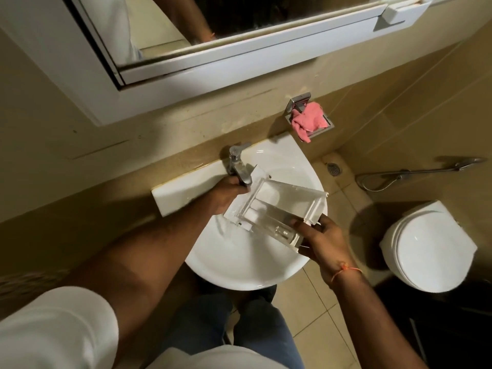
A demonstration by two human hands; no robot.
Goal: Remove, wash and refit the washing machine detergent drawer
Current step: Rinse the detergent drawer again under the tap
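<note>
The white detergent drawer (277,209), with several compartments, is held tilted over the white basin (239,265). My right hand (323,242) grips its front panel end at the lower right. My left hand (226,194) reaches to the chrome tap (238,166) and its fingers curl around the spout, beside the drawer's far left corner. No running water can be made out.
A pink cloth (308,121) lies in a metal soap holder on the wall right of the basin. A toilet (428,246) with its lid shut stands at the right, a hand shower hose (415,173) behind it. A mirror cabinet (213,49) hangs above.
</note>
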